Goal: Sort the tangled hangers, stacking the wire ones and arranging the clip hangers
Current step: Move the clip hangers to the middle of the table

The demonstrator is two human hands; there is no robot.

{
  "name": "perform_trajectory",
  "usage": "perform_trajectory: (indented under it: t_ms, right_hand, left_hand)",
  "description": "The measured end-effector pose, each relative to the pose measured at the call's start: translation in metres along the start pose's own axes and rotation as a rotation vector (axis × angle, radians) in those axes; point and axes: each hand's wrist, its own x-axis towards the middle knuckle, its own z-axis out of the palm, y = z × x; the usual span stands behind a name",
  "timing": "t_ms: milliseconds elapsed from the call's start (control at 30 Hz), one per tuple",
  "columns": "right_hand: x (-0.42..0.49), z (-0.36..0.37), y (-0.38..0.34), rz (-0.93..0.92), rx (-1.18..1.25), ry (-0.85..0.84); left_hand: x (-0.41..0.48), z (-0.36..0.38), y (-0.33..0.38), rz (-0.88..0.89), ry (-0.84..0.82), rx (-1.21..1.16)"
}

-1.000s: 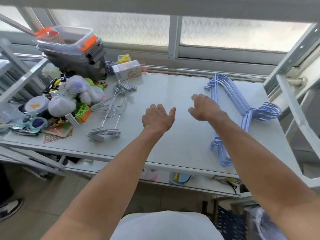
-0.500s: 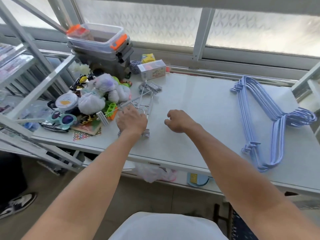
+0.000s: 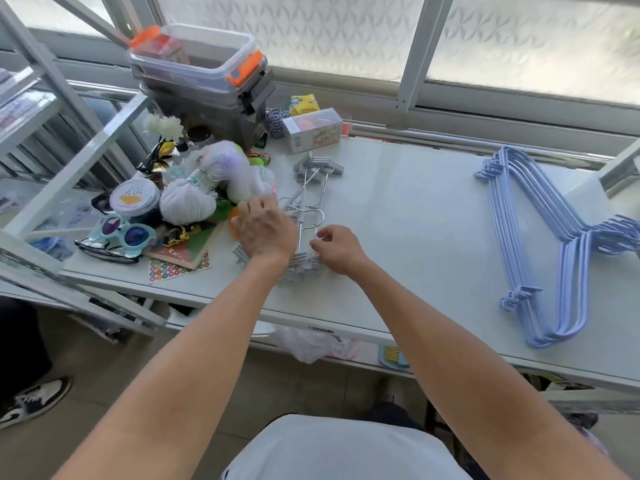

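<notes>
White glossy bench running left to right under frosted window; near edge just below both wrists, far edge along the sill. Broad bare stretch mid-bench between the two hanger groups, open for moving. Left end crowded: stacked clear plastic bins with orange latches, white cloth bundles, teal novelty sunglasses, small printed carton. Tangle of grey-clipped metal clip hangers lying left of centre, long bars running near-to-far, one clip cluster at far end, other at near edge under the hands; hooks curl about mid-length. Left hand palm-down over the tangle's left side, fingers spread and curled; hold not discernible. Right hand pinched at the nearer hook wire, fingertips closed on it. Stack of pale blue wire hangers well apart at right, nested, long axis near-to-far, hooks pointing right and cut off by frame edge. Near clips largely hidden beneath the left wrist.
</notes>
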Motion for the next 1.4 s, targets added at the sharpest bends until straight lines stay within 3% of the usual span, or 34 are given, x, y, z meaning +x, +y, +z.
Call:
perform_trajectory:
  t_ms: [67,133,333,467,567,667,767,833,933,1000,1267,1400]
  right_hand:
    - [0.005,-0.004,0.003,0.014,0.050,-0.004]
    - [0.009,-0.009,0.008,0.045,0.136,-0.030]
    - [0.006,-0.040,-0.004,0.018,0.343,0.006]
    - [0.007,-0.072,-0.014,-0.003,0.773,-0.048]
    - [0.017,-0.086,-0.006,-0.053,0.609,0.168]
    - [0.029,-0.107,0.021,-0.028,0.455,0.418]
    - [0.036,-0.129,0.052,0.044,0.224,0.463]
    - [0.038,-0.135,0.063,0.063,-0.067,0.414]
    - [0.039,-0.130,0.070,-0.018,-0.487,0.402]
    - [0.037,-0.124,0.073,-0.060,-0.604,0.427]
    - [0.035,-0.117,0.091,0.082,-0.795,0.466]
    - [0.040,-0.125,0.098,0.067,-0.701,0.375]
  left_hand:
    - [0.011,0.000,-0.008,-0.060,-0.241,0.147]
    - [0.015,0.003,-0.013,-0.075,-0.327,0.244]
    - [0.022,-0.018,0.005,-0.066,0.034,0.185]
    - [0.022,-0.033,0.053,0.084,0.008,0.072]
    - [0.003,-0.038,0.094,0.165,-0.122,-0.023]
    - [-0.015,-0.035,0.120,0.139,-0.355,-0.125]
    - [-0.035,-0.026,0.138,0.158,-0.546,-0.209]
    - [-0.050,-0.014,0.143,0.174,-0.606,-0.228]
    - [-0.075,0.016,0.144,0.205,-0.639,-0.206]
    - [-0.088,0.030,0.145,0.248,-0.571,-0.171]
    - [-0.100,0.053,0.143,0.352,-0.445,-0.012]
    - [-0.089,0.055,0.140,0.414,-0.469,0.008]
